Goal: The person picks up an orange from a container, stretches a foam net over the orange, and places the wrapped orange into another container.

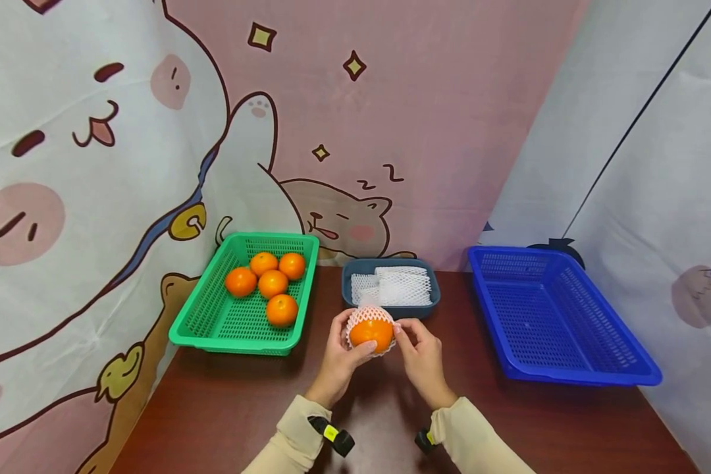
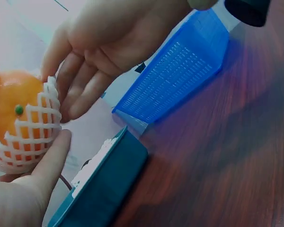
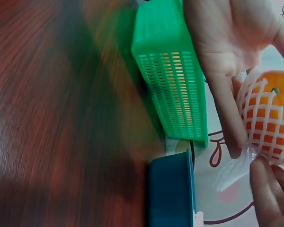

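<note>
An orange [image 1: 372, 334] is partly covered by a white foam net sleeve [image 3: 262, 113], its upper part wrapped and its near face bare in the head view. My left hand [image 1: 339, 362] holds the fruit from the left, thumb across its front and fingers around the net. From the other side, my right hand [image 1: 422, 359] pinches the net's edge between thumb and fingers. In the left wrist view, the green stem end of the orange [image 2: 12, 101] shows beside the net. Loose net gathers beyond the fruit in the right wrist view.
A green basket [image 1: 231, 343] with several oranges [image 1: 272, 284] stands at left. Behind my hands is a small dark blue-grey bin [image 1: 348, 268] of white foam nets [image 1: 405, 286]. At right stands a blue basket [image 1: 569, 375]. Printed cloth hangs behind the brown table [image 1: 213, 408].
</note>
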`<state>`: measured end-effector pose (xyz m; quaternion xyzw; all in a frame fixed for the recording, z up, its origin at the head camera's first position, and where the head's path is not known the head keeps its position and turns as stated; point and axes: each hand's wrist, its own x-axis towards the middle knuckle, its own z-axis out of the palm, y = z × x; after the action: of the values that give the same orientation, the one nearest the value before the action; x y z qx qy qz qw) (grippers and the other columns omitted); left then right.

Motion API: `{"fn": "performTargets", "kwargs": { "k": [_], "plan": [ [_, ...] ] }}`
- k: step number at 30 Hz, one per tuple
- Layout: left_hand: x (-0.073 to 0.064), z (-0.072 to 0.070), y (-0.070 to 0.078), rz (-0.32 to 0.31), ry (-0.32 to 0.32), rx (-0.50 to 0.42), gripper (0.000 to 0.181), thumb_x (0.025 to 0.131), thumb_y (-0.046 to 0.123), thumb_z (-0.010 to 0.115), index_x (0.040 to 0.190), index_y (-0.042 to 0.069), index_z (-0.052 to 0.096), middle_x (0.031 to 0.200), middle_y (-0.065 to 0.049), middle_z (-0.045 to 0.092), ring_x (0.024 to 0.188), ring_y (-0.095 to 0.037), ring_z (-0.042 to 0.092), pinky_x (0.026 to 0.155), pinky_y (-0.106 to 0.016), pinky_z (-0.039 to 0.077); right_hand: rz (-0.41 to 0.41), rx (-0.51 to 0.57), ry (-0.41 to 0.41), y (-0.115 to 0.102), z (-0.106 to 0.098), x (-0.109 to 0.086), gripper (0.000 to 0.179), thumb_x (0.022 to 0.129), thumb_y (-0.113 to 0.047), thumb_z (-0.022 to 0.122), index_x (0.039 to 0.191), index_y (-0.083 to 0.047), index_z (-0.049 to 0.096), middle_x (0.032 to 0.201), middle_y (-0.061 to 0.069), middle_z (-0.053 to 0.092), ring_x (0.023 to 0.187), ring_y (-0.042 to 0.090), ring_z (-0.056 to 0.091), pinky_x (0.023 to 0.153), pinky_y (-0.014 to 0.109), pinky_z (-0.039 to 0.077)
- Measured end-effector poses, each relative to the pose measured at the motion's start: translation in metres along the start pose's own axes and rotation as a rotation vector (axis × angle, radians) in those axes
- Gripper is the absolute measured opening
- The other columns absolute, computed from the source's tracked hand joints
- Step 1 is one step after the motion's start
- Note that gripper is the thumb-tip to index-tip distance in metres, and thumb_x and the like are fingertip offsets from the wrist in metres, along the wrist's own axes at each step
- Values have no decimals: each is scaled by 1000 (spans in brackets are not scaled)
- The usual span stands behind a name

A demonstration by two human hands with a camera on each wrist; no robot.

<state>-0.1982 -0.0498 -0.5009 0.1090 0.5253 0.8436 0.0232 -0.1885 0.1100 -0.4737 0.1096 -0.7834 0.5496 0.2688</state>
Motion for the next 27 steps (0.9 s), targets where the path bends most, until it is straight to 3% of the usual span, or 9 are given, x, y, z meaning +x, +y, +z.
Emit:
{"fn": "performTargets", "kwargs": {
  "k": [4, 8, 12, 14, 16, 19, 21, 24, 27],
  "plan": [
    [1, -3, -1, 12, 42, -2, 76, 83, 6, 74, 144, 12, 29, 136, -17, 44, 113, -32, 53, 86, -41, 53, -141, -41, 8, 21, 5, -4, 6, 87, -6, 73, 91, -9, 71, 87, 0, 68, 73, 17, 63, 66, 20, 51],
    [4, -7, -3, 49, 78, 58, 77, 83, 4, 74, 145, 14, 30, 138, -16, 43, 116, -31, 51, 91, -36, 50, -290, -21, -19, 16, 7, -11, 11, 84, 1, 73, 90, -8, 71, 93, 4, 66, 84, 19, 62, 80, 19, 48],
    [7, -11, -1, 90, 93, 164, 77, 81, 3, 76, 145, 13, 35, 137, -15, 44, 117, -31, 50, 94, -33, 48, -349, -49, -71, 13, 7, -18, 15, 82, 2, 74, 91, -9, 72, 98, 7, 65, 91, 21, 61, 87, 17, 44],
    [7, -12, 0, 116, 97, 258, 77, 80, 4, 78, 144, 10, 37, 135, -15, 46, 116, -31, 51, 95, -35, 48, -339, -84, -86, 12, 7, -19, 15, 81, 0, 76, 93, -9, 71, 99, 7, 64, 93, 21, 60, 86, 20, 45],
    [7, -13, 1, 138, 111, 407, 79, 78, 10, 82, 144, 12, 39, 134, -11, 49, 113, -29, 52, 96, -37, 47, -300, -121, -95, 12, 6, -19, 18, 81, -7, 77, 98, -7, 69, 102, 5, 63, 93, 19, 59, 83, 23, 47],
    [5, -12, 4, 166, 121, 645, 82, 75, 26, 85, 144, 17, 41, 134, -5, 50, 113, -24, 52, 98, -41, 45, -229, -162, -111, 10, 6, -14, 36, 82, -19, 79, 112, -6, 64, 110, 4, 60, 97, 17, 58, 80, 30, 50],
    [2, -10, 6, 181, 108, 756, 84, 75, 33, 85, 145, 22, 40, 136, -3, 50, 113, -22, 52, 99, -43, 44, -201, -188, -124, 9, 6, -10, 45, 83, -26, 79, 120, -6, 61, 115, 4, 59, 99, 17, 58, 81, 33, 52],
    [-1, -7, 8, 181, 69, 754, 88, 77, 33, 83, 149, 21, 34, 140, -4, 46, 118, -22, 50, 100, -43, 43, -165, -169, -113, 9, 6, -5, 45, 85, -23, 77, 122, -5, 60, 116, 5, 60, 97, 21, 61, 79, 34, 54],
    [-3, -4, 10, 152, 71, 640, 89, 80, 23, 82, 151, 12, 29, 143, -10, 44, 119, -25, 51, 98, -40, 45, -108, -105, -59, 10, 5, -2, 33, 87, -14, 75, 116, -6, 63, 108, 4, 64, 86, 20, 64, 71, 30, 56]
  ]
}}
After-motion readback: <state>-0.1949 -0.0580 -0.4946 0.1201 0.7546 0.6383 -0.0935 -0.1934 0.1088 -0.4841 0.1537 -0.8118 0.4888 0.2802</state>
